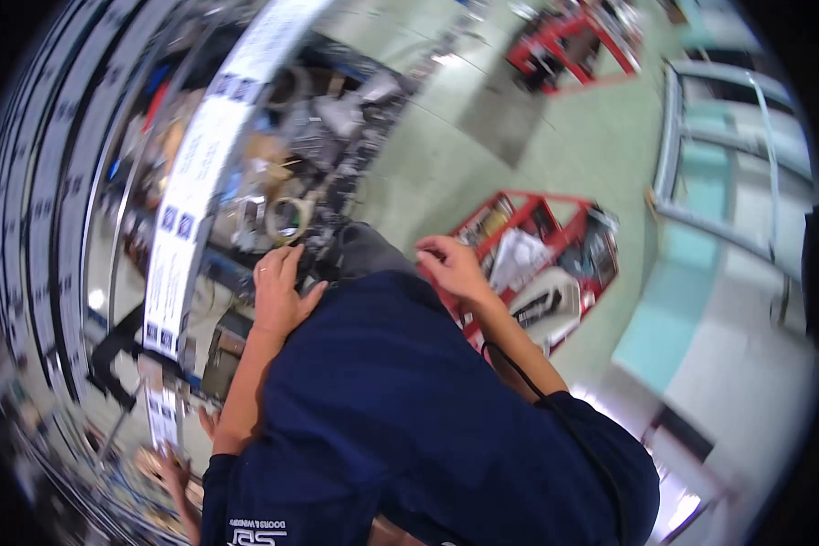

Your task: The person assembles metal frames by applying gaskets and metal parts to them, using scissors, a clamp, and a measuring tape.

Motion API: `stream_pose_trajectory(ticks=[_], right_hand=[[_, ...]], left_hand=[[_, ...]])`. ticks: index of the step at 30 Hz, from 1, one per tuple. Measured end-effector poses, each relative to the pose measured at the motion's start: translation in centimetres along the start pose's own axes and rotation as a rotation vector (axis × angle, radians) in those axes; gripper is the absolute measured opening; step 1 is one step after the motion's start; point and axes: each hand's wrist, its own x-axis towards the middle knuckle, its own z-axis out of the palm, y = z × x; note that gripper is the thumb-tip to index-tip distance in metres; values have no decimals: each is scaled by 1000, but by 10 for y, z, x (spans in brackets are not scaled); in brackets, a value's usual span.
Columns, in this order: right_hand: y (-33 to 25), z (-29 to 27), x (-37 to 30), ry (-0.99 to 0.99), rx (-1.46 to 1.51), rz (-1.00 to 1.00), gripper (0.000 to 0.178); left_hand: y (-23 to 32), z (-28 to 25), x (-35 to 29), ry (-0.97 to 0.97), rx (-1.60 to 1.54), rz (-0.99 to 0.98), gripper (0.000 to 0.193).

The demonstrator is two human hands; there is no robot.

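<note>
My left hand [282, 289] is at the edge of a cluttered shelf or bench on the left, its fingers stretched out and the thumb apart, holding nothing that I can see. Just beyond its fingertips lies a pale ring that looks like a roll of tape [306, 217]. On the other side of my body, my right hand [452, 267] hangs beside a red tool cart [511, 202] with loosely bent fingers and nothing visible in them. White packing and tools fill the cart's compartments. The picture is somewhat blurred.
A long white film-covered profile [200, 164] runs along my left, with a black clamp [114, 359] near its lower end. Another person's hand [175, 473] shows at lower left. A second red cart [578, 50] and a grey frame [669, 136] stand farther off.
</note>
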Motion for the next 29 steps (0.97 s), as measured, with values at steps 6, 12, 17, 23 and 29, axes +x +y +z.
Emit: stream_pose_trajectory(ticks=[6, 12, 17, 23, 29], right_hand=[[41, 11, -126, 198, 95, 209, 28], [127, 14, -220, 489, 79, 324, 30], [217, -9, -294, 793, -21, 597, 29], [314, -23, -367, 1028, -11, 876, 31], [361, -5, -377, 844, -54, 1033, 41]], left_hand=[[20, 54, 6, -89, 203, 177, 93], [31, 82, 4, -41, 275, 199, 90], [40, 95, -2, -39, 317, 224, 87], [40, 104, -6, -31, 353, 230, 86], [39, 107, -4, -6, 355, 263, 87]])
